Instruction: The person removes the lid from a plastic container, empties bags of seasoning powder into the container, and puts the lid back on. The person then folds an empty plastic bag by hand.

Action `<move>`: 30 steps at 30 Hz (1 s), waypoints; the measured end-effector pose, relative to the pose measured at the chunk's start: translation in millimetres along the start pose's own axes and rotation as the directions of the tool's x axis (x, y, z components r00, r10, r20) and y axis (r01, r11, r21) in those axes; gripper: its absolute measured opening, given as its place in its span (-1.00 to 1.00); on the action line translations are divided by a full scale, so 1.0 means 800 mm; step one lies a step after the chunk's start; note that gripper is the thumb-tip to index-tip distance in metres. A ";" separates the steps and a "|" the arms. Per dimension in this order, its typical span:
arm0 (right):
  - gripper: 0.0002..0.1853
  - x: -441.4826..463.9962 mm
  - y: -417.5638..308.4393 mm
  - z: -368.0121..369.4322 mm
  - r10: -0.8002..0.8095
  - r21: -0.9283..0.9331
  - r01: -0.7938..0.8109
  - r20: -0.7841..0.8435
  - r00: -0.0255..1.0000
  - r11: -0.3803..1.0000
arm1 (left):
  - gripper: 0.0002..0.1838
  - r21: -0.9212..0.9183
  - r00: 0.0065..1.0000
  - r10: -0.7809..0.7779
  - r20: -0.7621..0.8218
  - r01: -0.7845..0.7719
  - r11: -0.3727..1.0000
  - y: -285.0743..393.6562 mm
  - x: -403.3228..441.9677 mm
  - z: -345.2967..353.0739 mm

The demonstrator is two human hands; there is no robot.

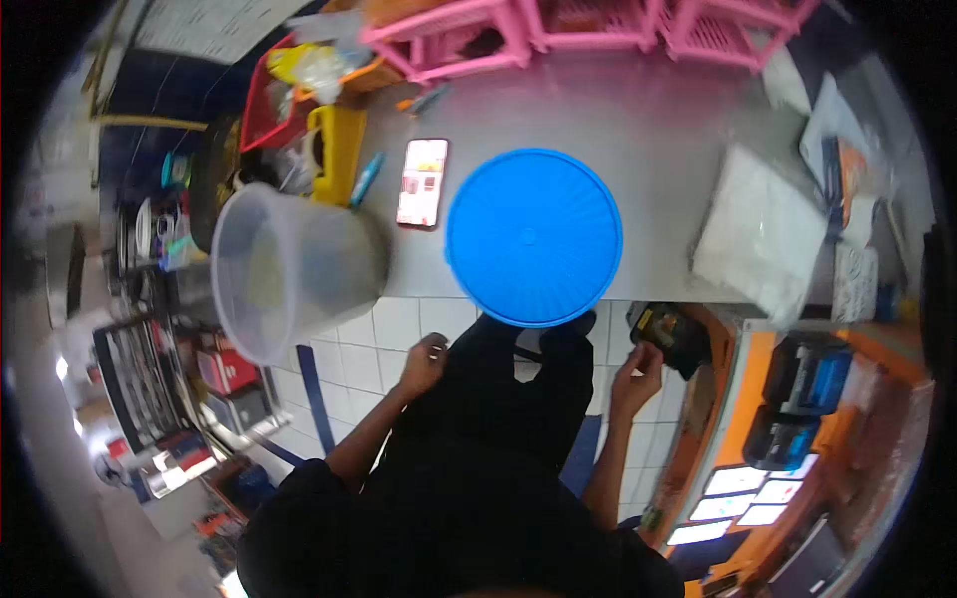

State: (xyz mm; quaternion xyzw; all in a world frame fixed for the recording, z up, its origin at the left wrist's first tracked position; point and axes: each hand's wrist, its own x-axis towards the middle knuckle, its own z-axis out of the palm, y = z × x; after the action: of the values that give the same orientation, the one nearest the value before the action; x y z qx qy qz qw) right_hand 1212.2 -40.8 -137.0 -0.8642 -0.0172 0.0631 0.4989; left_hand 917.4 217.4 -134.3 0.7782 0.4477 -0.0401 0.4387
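Note:
My left hand (426, 365) hangs below the table's front edge, its fingers curled in with nothing visible in them. Over on the right, my right hand (638, 381) is raised with bent fingers, slightly apart and apparently holding nothing. Its fingertips overlap the view of a black packet (676, 339); contact cannot be made out. A round blue lid (533, 237) lies on the metal table (658, 130), slightly past its front edge. Left of it is a phone (422, 183) with a lit screen. A translucent bucket (334, 267) stands farther left, its mouth facing left in view.
Pink baskets (588, 25) line the table's back. A yellow holder (339, 149), a red bin (267, 105) and a blue marker (368, 179) are at the left. A white packet (763, 234) lies at the right, above an orange shelf unit (748, 389) with black boxes.

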 end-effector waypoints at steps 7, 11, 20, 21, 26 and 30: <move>-0.71 0.008 -0.292 0.150 -0.719 0.143 0.745 0.429 0.547 0.652 | -0.75 -0.725 0.832 -0.525 -0.179 0.249 0.642 -0.103 -0.037 -0.089; -0.57 0.013 -0.322 0.246 -0.752 0.099 0.911 0.604 0.266 0.401 | -0.68 -0.836 0.713 -0.617 -0.334 0.079 0.544 -0.133 -0.045 -0.156; -0.44 0.012 -0.331 0.319 -0.578 -0.133 0.966 0.780 0.239 0.220 | -0.78 -0.479 0.487 -0.332 -0.808 -0.217 0.850 -0.236 0.012 -0.356; -0.43 0.014 -0.332 0.323 -0.577 -0.159 0.963 0.775 0.258 0.217 | -0.80 -0.394 0.482 -0.265 -0.835 -0.188 0.900 -0.200 0.029 -0.382; -0.41 0.019 -0.341 0.346 -0.558 -0.284 0.937 0.753 0.348 0.201 | -0.74 -0.234 0.508 -0.128 -0.852 -0.149 0.961 -0.183 0.096 -0.450; -0.40 0.034 -0.350 0.343 -0.535 -0.334 0.921 0.750 0.389 0.202 | -0.53 0.211 0.596 0.060 -0.801 0.186 0.960 -0.196 0.127 -0.489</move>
State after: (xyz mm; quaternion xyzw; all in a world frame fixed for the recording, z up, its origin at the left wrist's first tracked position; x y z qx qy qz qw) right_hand 1213.9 338.3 -33.1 -0.8072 -0.5877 0.0049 0.0548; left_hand 734.1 599.1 -42.8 0.7492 0.6138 0.2361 0.0782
